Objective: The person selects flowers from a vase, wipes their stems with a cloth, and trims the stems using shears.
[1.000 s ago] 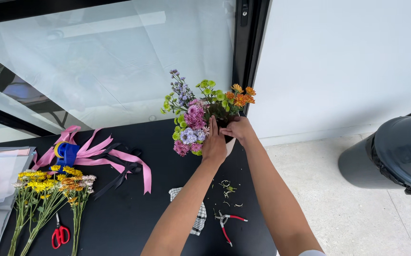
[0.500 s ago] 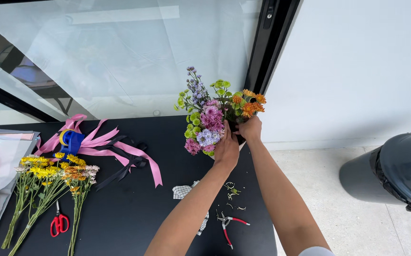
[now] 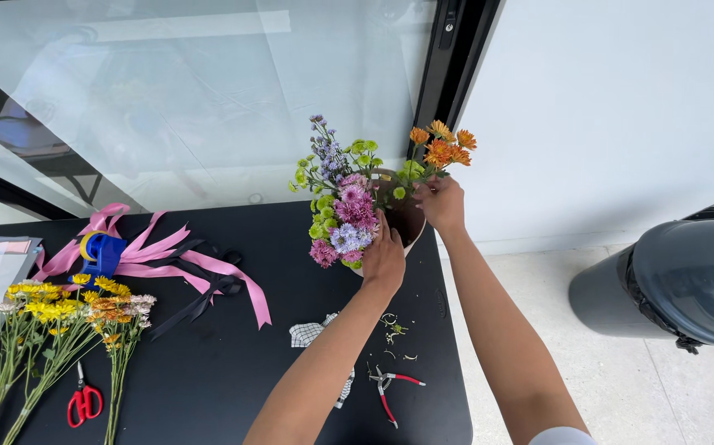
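Note:
A round brown vase (image 3: 407,221) stands at the far right of the black table (image 3: 233,363), filled with pink, purple, green and orange flowers (image 3: 342,206). My left hand (image 3: 383,257) rests against the vase's near side, under the pink and purple blooms. My right hand (image 3: 441,203) is raised at the vase's right rim, fingers pinched on the stems of the orange flowers (image 3: 442,147).
Pink and black ribbons (image 3: 177,270) with a blue tape dispenser (image 3: 100,251) lie at the left. Loose yellow flowers (image 3: 60,317) and red scissors (image 3: 84,403) sit at front left. Red-handled pliers (image 3: 390,387), stem clippings and a checked cloth (image 3: 308,334) lie near my arms. A grey bin (image 3: 678,284) stands right.
My view has shifted left, so the vase sits further right in frame. My right hand has lifted a little to the orange flowers; my left hand stays on the vase.

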